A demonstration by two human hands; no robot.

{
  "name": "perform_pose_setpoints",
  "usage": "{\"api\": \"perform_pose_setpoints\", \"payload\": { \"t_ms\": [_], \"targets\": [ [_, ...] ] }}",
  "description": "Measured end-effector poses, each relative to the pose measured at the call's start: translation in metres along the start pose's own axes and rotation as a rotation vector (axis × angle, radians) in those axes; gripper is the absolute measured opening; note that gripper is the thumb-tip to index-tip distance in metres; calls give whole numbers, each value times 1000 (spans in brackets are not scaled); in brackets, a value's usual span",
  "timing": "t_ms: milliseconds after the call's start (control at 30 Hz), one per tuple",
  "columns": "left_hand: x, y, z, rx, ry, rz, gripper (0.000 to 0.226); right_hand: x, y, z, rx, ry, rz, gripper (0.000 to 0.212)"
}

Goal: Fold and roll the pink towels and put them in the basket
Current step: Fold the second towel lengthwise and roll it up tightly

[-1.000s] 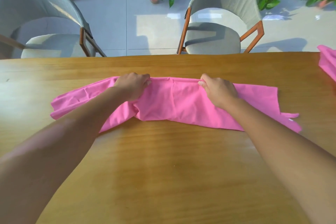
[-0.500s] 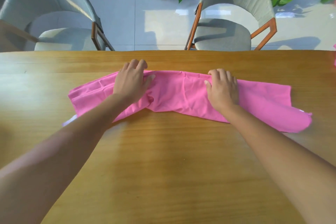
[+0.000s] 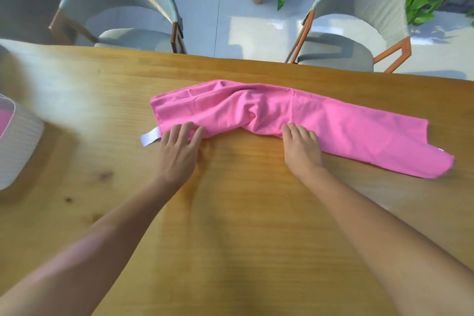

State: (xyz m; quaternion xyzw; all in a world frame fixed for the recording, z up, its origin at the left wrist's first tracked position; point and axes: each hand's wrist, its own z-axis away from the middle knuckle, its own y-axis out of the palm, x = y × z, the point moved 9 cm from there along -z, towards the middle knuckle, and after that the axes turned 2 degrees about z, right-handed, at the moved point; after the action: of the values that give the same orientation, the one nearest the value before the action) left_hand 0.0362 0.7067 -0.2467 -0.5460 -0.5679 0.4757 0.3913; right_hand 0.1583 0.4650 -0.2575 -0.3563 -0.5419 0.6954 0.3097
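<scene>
Two bare forearms reach in from 6 o'clock over a glossy, honey-coloured wooden tabletop [image 3: 230,226] with fine grain and a few dark knots. Left hand [image 3: 178,150]: fingers straight and slightly spread, tips resting on the near edge of the pink towel [image 3: 320,126]; nothing pinched. Right hand [image 3: 302,147]: fingers straight and close together, tips lying on the towel's near edge; grip flat, not curled.

Towel: thin, smooth cloth folded into a long band, lying across the tabletop at centre, from 9 o'clock toward 3 o'clock, with soft creases bunched at its middle. White tag [image 3: 150,136] sticks out at its left end, just beside the left hand.

Basket [image 3: 20,146]: white, ribbed wall, rounded corner, at the 9 o'clock frame edge, well apart from the towel; something pink shows inside.

Farther, at 12 o'clock: two grey upholstered chairs with wooden frames, pale floor tiles, potted green plants.
</scene>
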Motion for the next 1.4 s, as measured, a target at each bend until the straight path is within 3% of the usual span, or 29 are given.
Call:
{"api": "perform_pose_setpoints", "payload": {
  "t_ms": [233, 433, 567, 633, 767, 900, 1067, 1233, 1400],
  "targets": [
    [12, 0, -17, 109, 118, -83, 39, 3, -3, 0, 7, -23, 56, 36],
    [46, -25, 2, 148, 213, -95, 41, -8, -16, 33, -152, -171, 72, 43],
    [34, -20, 29, 312, 339, -9, 36, -10, -6, 51, -17, -142, 38, 38],
    [43, -23, 31, 317, 278, 67, 42, -9, -5, 51, 23, -83, -7, 34],
    [80, -27, 5, 224, -42, 165, 34, 9, -16, 27, 15, 11, -123, 41],
    [107, -20, -19, 247, -236, 224, 39, 45, -25, -10, -13, -5, -238, 43],
    [123, -6, -32, 306, -261, 220, 29, 91, -45, -59, -86, -56, -322, 36],
    [132, 8, -34, 394, -267, 261, 26, 126, -42, -89, -8, -137, -360, 24],
    [136, 1, -42, 353, -271, 408, 16, 127, -42, -103, -45, -152, -336, 15]
  ]
}}
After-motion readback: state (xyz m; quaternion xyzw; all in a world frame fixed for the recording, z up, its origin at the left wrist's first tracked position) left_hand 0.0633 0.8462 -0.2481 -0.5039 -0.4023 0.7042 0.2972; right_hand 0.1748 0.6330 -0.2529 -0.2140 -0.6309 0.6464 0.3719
